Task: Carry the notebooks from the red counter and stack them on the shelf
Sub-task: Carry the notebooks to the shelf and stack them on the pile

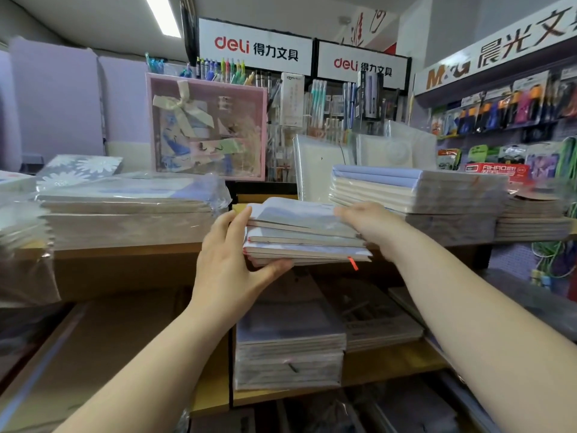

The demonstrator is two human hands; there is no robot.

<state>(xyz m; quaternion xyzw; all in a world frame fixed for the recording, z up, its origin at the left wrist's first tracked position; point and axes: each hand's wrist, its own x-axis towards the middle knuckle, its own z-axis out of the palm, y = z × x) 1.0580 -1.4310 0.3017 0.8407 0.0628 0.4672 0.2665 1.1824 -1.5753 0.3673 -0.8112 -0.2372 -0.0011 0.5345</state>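
Note:
I hold a small stack of pale notebooks (304, 234) in clear wrap between both hands, level with the top wooden shelf (125, 254). My left hand (232, 260) grips its left end, thumb underneath and fingers on top. My right hand (368, 226) presses against its right side and back. A red ribbon tag hangs from the stack's front right corner. The stack hovers in the gap between two taller wrapped piles. The red counter is not in view.
A wide wrapped pile (125, 210) lies left of the gap, a blue-and-cream pile (415, 192) to the right. Below, a lower shelf holds more notebook stacks (288, 348). A pink gift box (207, 128) and pen displays stand behind. Hanging stationery fills the right wall.

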